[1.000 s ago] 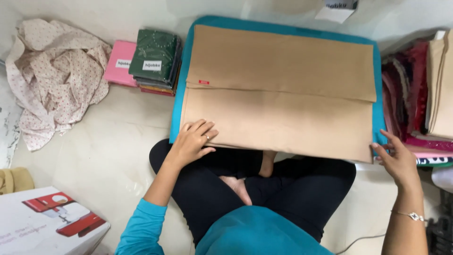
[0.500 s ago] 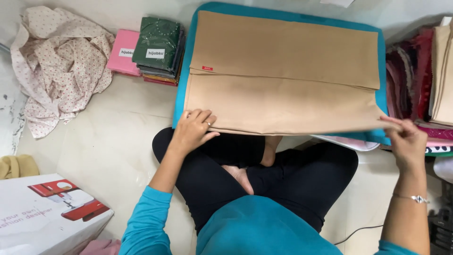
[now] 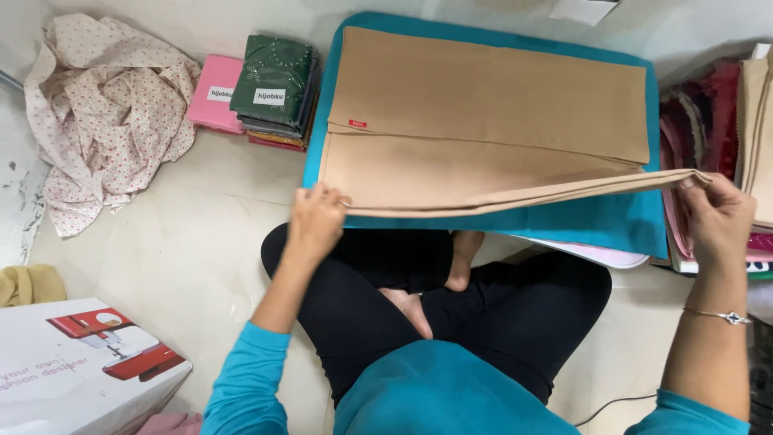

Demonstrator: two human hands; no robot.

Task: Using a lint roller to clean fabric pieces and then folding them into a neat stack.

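A large tan folded cloth point(image 3: 491, 105) lies on a teal pad point(image 3: 596, 221) in front of my crossed legs. My left hand point(image 3: 316, 219) grips the cloth's near left corner. My right hand point(image 3: 719, 216) pinches the near right corner and holds that edge lifted off the pad, so the near fold hangs between both hands. A small red tag point(image 3: 357, 124) shows on the cloth's upper layer at the left.
A crumpled dotted white fabric point(image 3: 109, 109) lies at far left. Packaged pink and green folded cloths point(image 3: 262, 89) are stacked beside the pad. A pile of coloured fabrics point(image 3: 729, 121) stands at right. A white box point(image 3: 76, 362) with a red sewing machine picture sits near left.
Both hands have taken hold of the near edge of the tan cloth and lifted it away from my legs; the right side has risen most, uncovering the teal pad beneath.
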